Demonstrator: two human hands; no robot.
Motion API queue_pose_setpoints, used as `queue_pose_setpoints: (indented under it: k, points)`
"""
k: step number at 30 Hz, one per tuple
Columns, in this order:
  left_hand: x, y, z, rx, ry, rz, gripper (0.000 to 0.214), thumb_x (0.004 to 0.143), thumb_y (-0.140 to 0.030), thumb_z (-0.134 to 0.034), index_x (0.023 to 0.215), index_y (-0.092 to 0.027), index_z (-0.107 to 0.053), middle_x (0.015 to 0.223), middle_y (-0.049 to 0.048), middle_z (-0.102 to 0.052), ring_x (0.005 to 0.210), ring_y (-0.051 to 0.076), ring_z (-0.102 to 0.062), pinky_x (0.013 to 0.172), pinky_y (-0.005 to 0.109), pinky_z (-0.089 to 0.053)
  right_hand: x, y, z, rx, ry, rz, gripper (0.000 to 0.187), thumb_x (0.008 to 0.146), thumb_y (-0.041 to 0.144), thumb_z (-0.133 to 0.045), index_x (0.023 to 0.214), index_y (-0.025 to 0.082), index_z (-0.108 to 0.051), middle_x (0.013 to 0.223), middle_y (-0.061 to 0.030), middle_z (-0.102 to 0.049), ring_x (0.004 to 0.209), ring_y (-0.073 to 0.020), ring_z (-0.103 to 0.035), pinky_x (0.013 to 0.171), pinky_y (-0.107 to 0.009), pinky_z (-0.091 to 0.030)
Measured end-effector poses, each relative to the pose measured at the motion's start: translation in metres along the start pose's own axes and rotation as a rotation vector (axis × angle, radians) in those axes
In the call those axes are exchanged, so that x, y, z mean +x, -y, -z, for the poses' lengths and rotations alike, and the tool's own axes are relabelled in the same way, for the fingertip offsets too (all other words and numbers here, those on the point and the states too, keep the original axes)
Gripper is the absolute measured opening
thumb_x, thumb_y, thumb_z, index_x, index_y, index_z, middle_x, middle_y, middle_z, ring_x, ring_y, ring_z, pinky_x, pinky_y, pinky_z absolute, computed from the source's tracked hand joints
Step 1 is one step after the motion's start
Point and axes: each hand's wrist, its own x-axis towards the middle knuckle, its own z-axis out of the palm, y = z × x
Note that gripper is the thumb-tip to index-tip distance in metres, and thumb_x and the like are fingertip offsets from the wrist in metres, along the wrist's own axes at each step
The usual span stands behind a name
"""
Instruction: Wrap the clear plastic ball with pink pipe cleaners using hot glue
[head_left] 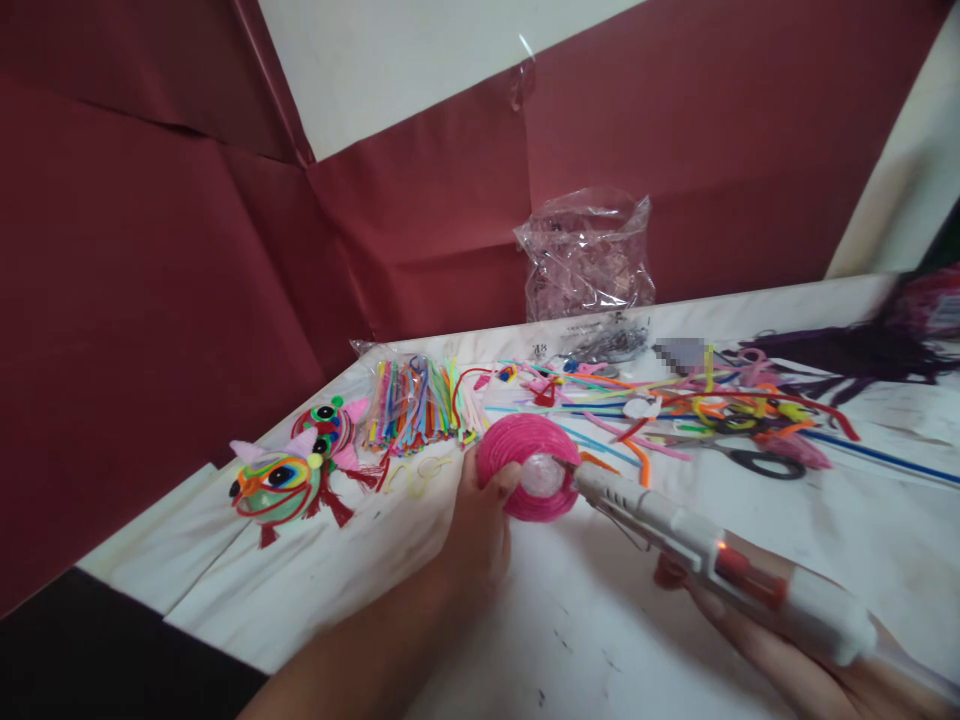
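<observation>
My left hand (487,510) is closed on the near left rim of a round piece wound in pink pipe cleaner (529,435), its thumb on the front. A clear, pale centre shows in the middle of the ring. My right hand (772,640) is wrapped round a white hot glue gun (682,530) with a red trigger and a small lit orange light. Its nozzle points left and meets the right side of the pink piece; whether it touches or only overlaps I cannot tell. Much of the right hand is hidden behind the glue gun.
Two colourful animal-head crafts (274,480) with red tassels stand at the left. Behind lies a bag of pipe cleaners (412,400). Loose pipe cleaners and black-handled scissors (757,462) litter the right, with dark purple strands (825,350) beyond. A clear plastic bag (589,260) stands by the wall.
</observation>
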Motion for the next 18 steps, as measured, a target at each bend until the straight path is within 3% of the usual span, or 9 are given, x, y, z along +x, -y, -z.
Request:
queue_pose_setpoints:
  k: [14, 18]
  points:
    - [-0.001, 0.006, -0.001, 0.022, -0.014, 0.036, 0.057, 0.059, -0.025, -0.079, 0.111, -0.021, -0.057, 0.090, 0.0033, -0.069, 0.085, 0.022, -0.065, 0.085, 0.037, -0.048, 0.003, 0.008, 0.001, 0.034, 0.001, 0.018, 0.028, 0.086, 0.049, -0.055, 0.069, 0.029, -0.062, 0.060, -0.0003, -0.064, 0.052, -0.0190, -0.060, 0.047, -0.028, -0.053]
    - [-0.002, 0.005, -0.001, 0.035, -0.023, 0.033, 0.055, 0.059, -0.025, -0.079, 0.109, -0.021, -0.058, 0.091, 0.0038, -0.069, 0.085, 0.023, -0.065, 0.085, 0.037, -0.048, -0.001, -0.005, -0.001, -0.014, -0.037, 0.052, 0.021, 0.084, 0.048, -0.059, 0.078, 0.029, -0.066, 0.072, -0.0019, -0.072, 0.065, -0.0228, -0.068, 0.057, -0.029, -0.059]
